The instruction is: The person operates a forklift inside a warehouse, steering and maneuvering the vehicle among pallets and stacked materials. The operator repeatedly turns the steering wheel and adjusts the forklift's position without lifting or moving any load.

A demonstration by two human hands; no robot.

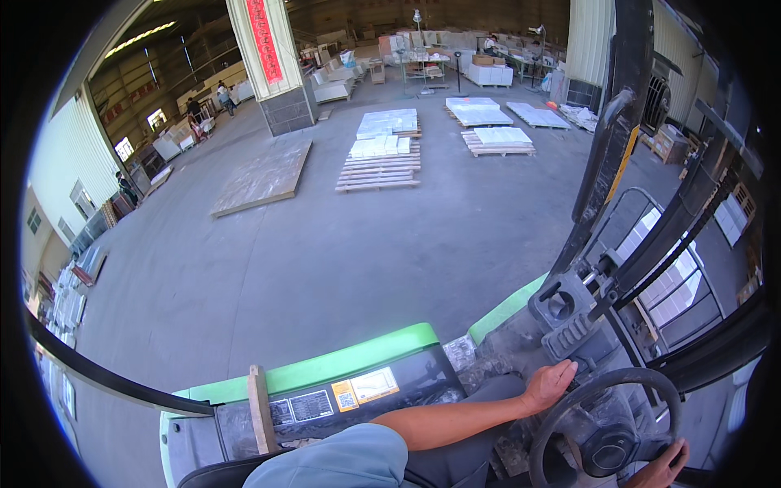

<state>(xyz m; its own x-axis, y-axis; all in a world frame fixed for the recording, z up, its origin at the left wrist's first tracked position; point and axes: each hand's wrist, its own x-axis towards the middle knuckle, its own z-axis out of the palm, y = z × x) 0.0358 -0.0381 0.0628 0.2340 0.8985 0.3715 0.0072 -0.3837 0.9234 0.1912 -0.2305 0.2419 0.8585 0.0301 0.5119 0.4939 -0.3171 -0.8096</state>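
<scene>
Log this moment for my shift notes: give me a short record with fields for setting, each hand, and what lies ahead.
setting: driver's seat of a green forklift inside a warehouse
left hand: resting on the rim of the black steering wheel, upper left side
right hand: gripping the wheel's lower right rim, partly cut off by the picture edge
ahead: bare concrete floor, then wooden pallets with white slabs
far off: people near a pillar
</scene>
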